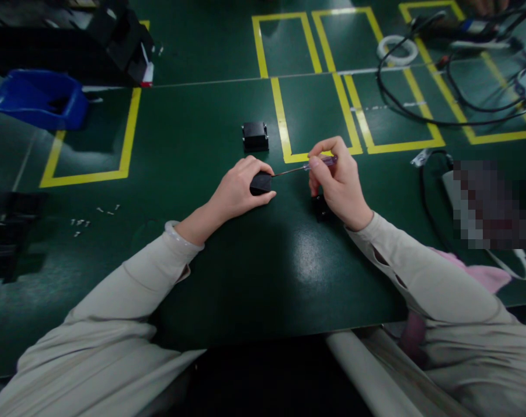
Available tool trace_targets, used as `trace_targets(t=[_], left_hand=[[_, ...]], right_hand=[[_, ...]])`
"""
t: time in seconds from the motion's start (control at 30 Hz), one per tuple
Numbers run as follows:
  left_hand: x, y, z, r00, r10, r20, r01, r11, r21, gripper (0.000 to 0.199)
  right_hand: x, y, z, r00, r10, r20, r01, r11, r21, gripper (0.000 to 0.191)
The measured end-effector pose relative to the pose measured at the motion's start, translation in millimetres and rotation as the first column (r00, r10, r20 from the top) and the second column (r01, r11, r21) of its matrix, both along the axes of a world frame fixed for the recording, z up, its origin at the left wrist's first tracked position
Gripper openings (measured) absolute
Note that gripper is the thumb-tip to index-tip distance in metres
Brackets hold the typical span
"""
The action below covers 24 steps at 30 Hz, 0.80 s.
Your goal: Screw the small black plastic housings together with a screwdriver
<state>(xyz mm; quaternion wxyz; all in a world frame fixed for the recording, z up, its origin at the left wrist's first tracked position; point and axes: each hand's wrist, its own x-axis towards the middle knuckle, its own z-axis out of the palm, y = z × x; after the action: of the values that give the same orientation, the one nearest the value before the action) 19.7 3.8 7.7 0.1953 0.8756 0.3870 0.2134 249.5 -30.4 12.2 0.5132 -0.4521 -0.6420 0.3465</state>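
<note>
My left hand is wrapped round a small black block on the green bench, thumb and fingers on opposite sides of it. Between the fingers of my right hand is a screwdriver with a clear purplish handle. Its thin shaft points left, and the tip meets the right side of the block; the exact contact point is too small to make out. Just beyond my left hand stands a black part with silvery screws at its sides. Another small black part lies under my right hand, partly hidden.
Loose screws are scattered at the left, near several black parts. A blue bin stands at the back left. Yellow tape marks rectangles on the bench. Black cables and a white tape roll occupy the back right.
</note>
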Motion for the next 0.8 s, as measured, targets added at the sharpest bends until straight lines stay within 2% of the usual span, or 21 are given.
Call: trace_targets(t=[0.4,0.8], left_hand=[[0.7,-0.2,0.3,1.000,0.007,-0.010,-0.007,1.000,-0.005,0.029],[0.8,-0.6,0.8,1.000,0.002,0.003,-0.002,1.000,0.001,0.030]], right_hand=[[0.2,1.1,0.1,1.000,0.000,-0.009,0.000,1.000,-0.009,0.036],[0.8,0.0,-2.0,1.000,0.005,0.017,-0.006,1.000,0.013,0.030]])
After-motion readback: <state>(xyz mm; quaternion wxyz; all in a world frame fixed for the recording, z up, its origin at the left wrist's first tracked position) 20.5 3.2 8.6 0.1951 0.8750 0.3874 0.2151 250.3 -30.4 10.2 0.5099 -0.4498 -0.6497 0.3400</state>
